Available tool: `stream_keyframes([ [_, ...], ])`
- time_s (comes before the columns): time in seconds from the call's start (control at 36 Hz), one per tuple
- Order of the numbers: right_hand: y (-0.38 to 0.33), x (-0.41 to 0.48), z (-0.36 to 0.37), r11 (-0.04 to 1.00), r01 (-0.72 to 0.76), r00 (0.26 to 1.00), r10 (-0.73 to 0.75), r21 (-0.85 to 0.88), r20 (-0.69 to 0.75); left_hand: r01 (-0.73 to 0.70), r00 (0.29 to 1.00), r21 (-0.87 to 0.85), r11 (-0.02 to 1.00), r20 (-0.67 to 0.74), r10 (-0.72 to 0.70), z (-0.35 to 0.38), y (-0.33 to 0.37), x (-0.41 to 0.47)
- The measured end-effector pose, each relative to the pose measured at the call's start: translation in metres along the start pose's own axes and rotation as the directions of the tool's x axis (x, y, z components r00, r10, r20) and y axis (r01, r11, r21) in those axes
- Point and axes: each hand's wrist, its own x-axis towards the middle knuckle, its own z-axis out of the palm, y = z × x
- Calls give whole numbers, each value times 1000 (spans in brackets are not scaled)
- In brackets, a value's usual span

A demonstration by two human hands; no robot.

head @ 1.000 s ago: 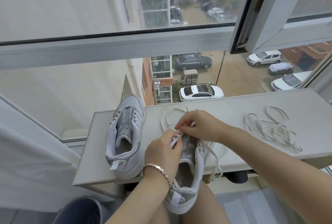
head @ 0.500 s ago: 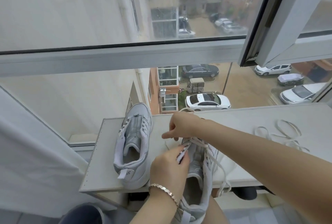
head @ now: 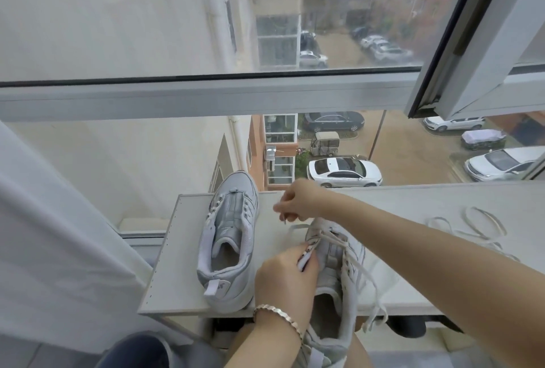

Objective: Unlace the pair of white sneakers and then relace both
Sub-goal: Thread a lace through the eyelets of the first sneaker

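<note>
White leather comes nearest: one sneaker (head: 333, 302) lies on the person's lap at six o'clock, toe toward twelve. The left hand (head: 283, 279), a bracelet (head: 277, 313) on its wrist, grips the shoe's eyelet edge with curled fingers. At the shoe's twelve o'clock, the right hand (head: 298, 201) pinches its lace (head: 330, 236) and draws it upward.

A hard tug could drag the propped shoe out of the left hand's grip. The slack tail hanging at its three o'clock could snag or knot.

The other sneaker (head: 227, 244), laceless, stands at ten o'clock on the shelf (head: 177, 279), heel close to the near edge. A bump from the left arm might tip it off.

A loose lace (head: 472, 226) lies well apart at two o'clock, where the right forearm could sweep it.
</note>
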Motion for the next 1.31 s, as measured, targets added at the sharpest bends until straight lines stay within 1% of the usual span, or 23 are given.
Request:
stream_keyframes([
  [0.03, 1, -7, -6, 987, 4, 999, 4, 159, -46, 5, 1000, -12, 1000, -5, -5, 0, 0, 0],
  [0.06, 3, -15, -13, 949, 17, 997, 8, 314, -78, 12, 1000, -26, 1000, -11, -12, 0, 1, 1],
  [0.08, 6, -26, -19, 894, 32, 995, 13, 447, -96, 17, 1000, -38, 999, -19, -18, -1, 1, 0],
  [0.11, 11, -37, -24, 840, 40, 994, 20, 541, -105, 15, 1000, -44, 999, -25, -17, 0, 2, 0],
  [0.14, 18, -48, -28, 799, 40, 994, 29, 600, -105, 6, 999, -43, 999, -32, -7, 0, 2, 0],
  [0.19, 31, -67, -30, 754, 33, 993, 52, 656, -110, -13, 999, -33, 999, -48, 11, 1, 2, -1],
  [0.36, 51, -91, -18, 786, 61, 970, 98, 615, -221, -38, 997, 5, 999, -74, 38, 2, 6, -3],
  [0.47, 50, -90, -7, 810, 47, 973, 96, 584, -211, -69, 992, 23, 997, -102, 71, 3, 8, -7],
  [0.56, 46, -89, -2, 819, 53, 966, 104, 572, -238, -100, 986, 48, 994, -128, 105, 4, 9, -9],
  [0.69, 43, -90, 2, 789, 55, 952, 144, 612, -270, -167, 975, 89, 982, -136, 178, 5, 8, -10],
  [0.81, 42, -91, 4, 767, 62, 950, 152, 639, -274, -197, 969, 113, 974, -126, 210, 7, 8, -10],
  [1.0, 48, -90, 5, 805, 19, 939, 189, 593, -287, -182, 971, 98, 978, -140, 195, 7, 7, -9],
  [1.11, 49, -89, 5, 835, 28, 939, 167, 550, -301, -190, 971, 99, 977, -125, 202, 6, 8, -9],
  [1.22, 48, -89, 3, 845, 23, 950, 147, 534, -274, -202, 969, 107, 974, -122, 214, 6, 7, -9],
  [1.31, 47, -88, 0, 832, 2, 959, 156, 555, -238, -211, 967, 116, 971, -119, 225, 7, 7, -9],
])
